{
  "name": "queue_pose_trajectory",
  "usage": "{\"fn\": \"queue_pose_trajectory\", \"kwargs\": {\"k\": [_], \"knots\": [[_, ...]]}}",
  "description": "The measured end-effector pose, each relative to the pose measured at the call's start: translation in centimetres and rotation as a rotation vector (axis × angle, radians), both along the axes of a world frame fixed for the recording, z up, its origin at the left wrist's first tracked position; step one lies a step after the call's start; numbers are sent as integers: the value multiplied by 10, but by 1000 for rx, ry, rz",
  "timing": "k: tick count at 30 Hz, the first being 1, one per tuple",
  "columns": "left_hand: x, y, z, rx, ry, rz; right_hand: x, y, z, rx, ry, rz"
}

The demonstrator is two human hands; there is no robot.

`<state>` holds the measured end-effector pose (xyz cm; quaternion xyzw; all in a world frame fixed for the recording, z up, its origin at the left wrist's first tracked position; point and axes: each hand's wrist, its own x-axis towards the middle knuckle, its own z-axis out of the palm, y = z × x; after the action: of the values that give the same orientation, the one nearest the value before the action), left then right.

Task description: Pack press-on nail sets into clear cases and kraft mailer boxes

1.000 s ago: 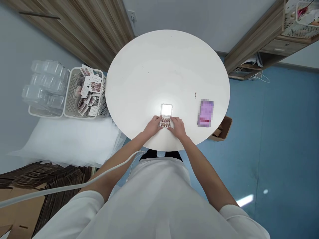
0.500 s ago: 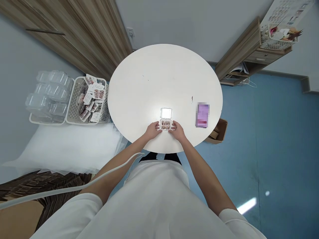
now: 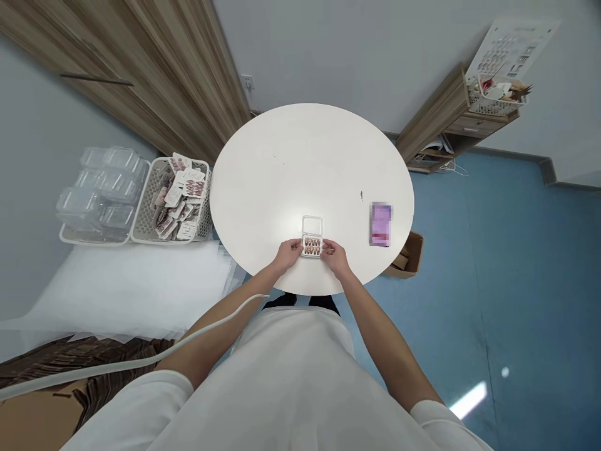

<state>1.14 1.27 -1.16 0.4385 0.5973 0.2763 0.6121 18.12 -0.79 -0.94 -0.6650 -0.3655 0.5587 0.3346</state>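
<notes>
A small clear plastic case [image 3: 312, 255] lies near the front edge of the round white table, its transparent lid [image 3: 312, 225] folded back on the far side. Two rows of brown, glossy press-on nails [image 3: 312, 246] fill its lower half. At the left side of the case, my left hand [image 3: 288, 253] is closed, thumb and fingers gripping the edge. On the opposite side my right hand [image 3: 334, 255] pinches the right edge, with its other fingers curled.
The white table [image 3: 310, 156] also carries a blurred purple item [image 3: 380, 224] at right. To the left stand a basket of nail cards [image 3: 205, 232] and a basket of clear plastic boxes [image 3: 115, 181]. A cardboard box [image 3: 413, 254] sits beside the table, and a white cable [image 3: 188, 346] crosses my left arm.
My fingers have drawn in from around the case to grip its two sides. The lid no longer reflects bright white. My view has tilted slightly, shifting the surroundings.
</notes>
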Motion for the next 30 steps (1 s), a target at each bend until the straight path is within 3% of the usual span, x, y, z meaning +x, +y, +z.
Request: {"fn": "queue_pose_trajectory", "kwargs": {"k": [3, 8, 13, 18, 22, 30], "knots": [[-13, -7, 14, -34, -103, 29, -8, -12, 16, 55, 78, -16], [-33, -21, 36, 20, -100, 43, -24, -29, 46, 118, 135, -12], [-50, -32, 55, 82, -107, 35, -38, -40, 62, 177, 163, 15], [-73, -39, 74, -70, -368, -9, -46, -50, 74, 195, 268, 17], [-86, -39, 79, -162, -482, -52, -50, -47, 88, 140, 304, 95], [-86, -38, 75, -159, -473, -39, -61, -26, 100, 136, 38, 94]]}}
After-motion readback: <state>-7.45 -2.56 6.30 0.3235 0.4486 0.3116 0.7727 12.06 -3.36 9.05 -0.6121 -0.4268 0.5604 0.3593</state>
